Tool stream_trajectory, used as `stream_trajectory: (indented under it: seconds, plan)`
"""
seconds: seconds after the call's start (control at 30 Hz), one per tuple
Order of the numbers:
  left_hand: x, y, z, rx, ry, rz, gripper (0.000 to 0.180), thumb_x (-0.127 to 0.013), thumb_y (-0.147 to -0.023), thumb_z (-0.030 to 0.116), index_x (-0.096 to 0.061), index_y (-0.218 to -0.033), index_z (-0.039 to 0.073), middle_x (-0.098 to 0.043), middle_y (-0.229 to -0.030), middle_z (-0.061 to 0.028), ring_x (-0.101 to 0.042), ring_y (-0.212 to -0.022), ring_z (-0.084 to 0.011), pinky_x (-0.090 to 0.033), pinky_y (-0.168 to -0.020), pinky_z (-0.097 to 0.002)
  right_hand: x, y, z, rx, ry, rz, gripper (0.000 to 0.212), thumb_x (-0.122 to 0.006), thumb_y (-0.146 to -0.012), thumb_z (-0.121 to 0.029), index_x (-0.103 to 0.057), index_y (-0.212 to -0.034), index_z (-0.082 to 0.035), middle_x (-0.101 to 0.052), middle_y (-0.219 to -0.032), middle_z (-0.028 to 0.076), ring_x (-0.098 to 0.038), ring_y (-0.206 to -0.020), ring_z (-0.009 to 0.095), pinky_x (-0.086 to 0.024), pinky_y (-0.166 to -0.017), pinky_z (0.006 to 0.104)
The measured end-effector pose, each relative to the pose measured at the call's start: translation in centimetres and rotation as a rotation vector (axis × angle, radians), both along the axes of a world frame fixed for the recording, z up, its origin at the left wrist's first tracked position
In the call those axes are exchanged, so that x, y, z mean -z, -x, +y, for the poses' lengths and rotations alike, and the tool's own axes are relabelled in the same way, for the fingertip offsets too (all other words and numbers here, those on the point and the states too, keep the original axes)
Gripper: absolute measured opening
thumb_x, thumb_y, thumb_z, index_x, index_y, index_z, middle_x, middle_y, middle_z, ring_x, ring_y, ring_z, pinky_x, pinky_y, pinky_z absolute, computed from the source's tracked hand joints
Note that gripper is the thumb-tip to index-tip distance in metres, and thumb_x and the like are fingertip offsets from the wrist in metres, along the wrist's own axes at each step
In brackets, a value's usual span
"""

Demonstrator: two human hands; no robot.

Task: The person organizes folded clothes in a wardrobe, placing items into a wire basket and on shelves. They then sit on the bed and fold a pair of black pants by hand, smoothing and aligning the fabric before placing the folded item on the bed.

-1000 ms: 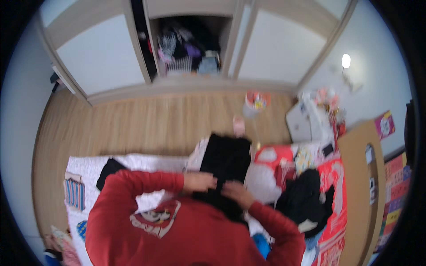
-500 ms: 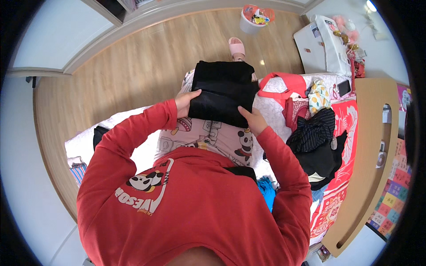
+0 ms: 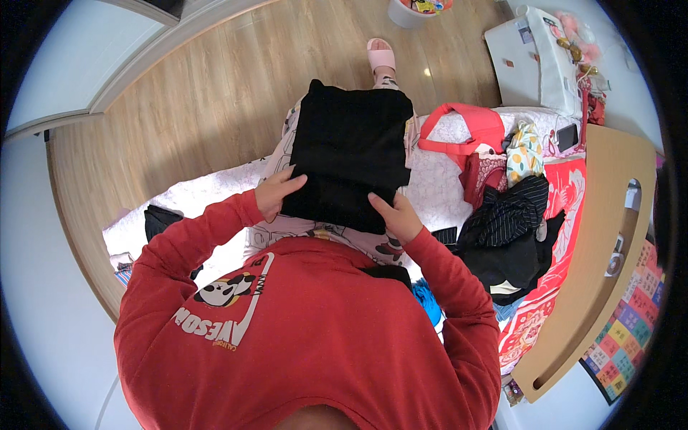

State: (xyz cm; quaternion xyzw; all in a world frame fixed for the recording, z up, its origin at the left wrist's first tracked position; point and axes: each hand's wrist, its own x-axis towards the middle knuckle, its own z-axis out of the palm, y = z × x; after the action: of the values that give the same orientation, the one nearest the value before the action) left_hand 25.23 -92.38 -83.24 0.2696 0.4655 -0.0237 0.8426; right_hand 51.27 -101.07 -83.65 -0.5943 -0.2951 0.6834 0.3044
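A folded black garment [image 3: 351, 147] lies spread in a rough rectangle across my lap, over pale pink printed trousers [image 3: 276, 161]. I cannot tell what kind of garment it is. My left hand [image 3: 276, 192] grips its near left edge, thumb on top and fingers underneath. On the near right side my right hand [image 3: 398, 216] holds the cloth the same way, its fingers mostly hidden below. The garment's far end reaches past my knees.
To my right on the bed lie a heap of dark clothes [image 3: 505, 236], a red strappy item [image 3: 462, 129], a yellow-dotted cloth [image 3: 525, 154] and a phone [image 3: 567, 137]. Beyond stand a white cabinet [image 3: 516, 64] and a bin [image 3: 412, 16]. A wooden headboard [image 3: 573, 287] bounds the right.
Both hands have drawn nearer to my body, bringing the garment's near edge with them. The black cloth now looks longer and flatter over my lap.
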Motion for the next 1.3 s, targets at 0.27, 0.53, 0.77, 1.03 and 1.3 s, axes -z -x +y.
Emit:
stream_trajectory:
  seconds: [0.27, 0.53, 0.77, 1.03, 1.3]
  plan:
    - [3.1, -0.2, 0.5, -0.268, -0.049, -0.106, 0.050, -0.040, -0.092, 0.032, -0.029, -0.131, 0.002, -0.045, -0.124, -0.0106, -0.049, -0.106, -0.0178, -0.043, -0.088, -0.0291, 0.4, -0.2, 1.8, 0.153, 0.214, 0.024, 0.026, -0.053, -0.087, -0.023, -0.055, -0.103, -0.001, -0.058, -0.090, 0.001, -0.049, -0.078, 0.008, -0.042, -0.069, 0.0238]
    - [3.9, -0.7, 2.3, -0.158, -0.264, -0.070, 0.047, -0.037, -0.093, 0.033, -0.036, -0.125, -0.001, -0.050, -0.116, -0.0089, -0.051, -0.098, -0.0139, -0.043, -0.082, -0.0239, 1.4, -0.8, 1.7, 0.200, 0.234, 0.040, 0.029, -0.052, -0.088, -0.023, -0.053, -0.107, -0.001, -0.057, -0.096, 0.002, -0.049, -0.085, 0.010, -0.040, -0.077, 0.0245]
    - [3.7, -1.7, 3.2, -0.314, -0.194, -0.063, 0.042, -0.041, -0.093, 0.028, -0.039, -0.123, -0.002, -0.052, -0.112, -0.0078, -0.050, -0.096, -0.0127, -0.042, -0.083, -0.0266, 2.5, -1.2, 2.1, 0.125, 0.109, -0.084, 0.028, -0.050, -0.089, -0.023, -0.052, -0.105, 0.000, -0.058, -0.095, 0.005, -0.050, -0.089, 0.012, -0.041, -0.077, 0.0264]
    - [0.9, 0.6, 4.7, 0.648, -1.837, 0.123, 0.061, -0.053, -0.074, -0.005, -0.036, -0.129, 0.013, -0.042, -0.128, -0.0109, -0.040, -0.117, -0.0294, -0.031, -0.099, -0.0392, -0.5, -5.4, 2.7, -0.430, -0.787, -1.151, 0.047, -0.050, -0.074, 0.003, -0.046, -0.118, -0.013, -0.044, -0.121, 0.018, -0.044, -0.112, 0.031, -0.038, -0.090, 0.0419]
    - [4.0, -1.5, 8.6, 1.030, -2.021, -0.591, 0.049, -0.045, -0.081, 0.001, -0.036, -0.128, 0.014, -0.036, -0.133, -0.0119, -0.030, -0.126, -0.0297, -0.023, -0.104, -0.0463, 0.8, -5.0, 5.5, -0.856, -1.072, -1.012, 0.055, -0.053, -0.069, -0.003, -0.044, -0.121, -0.018, -0.038, -0.129, 0.013, -0.032, -0.123, 0.031, -0.021, -0.101, 0.0541]
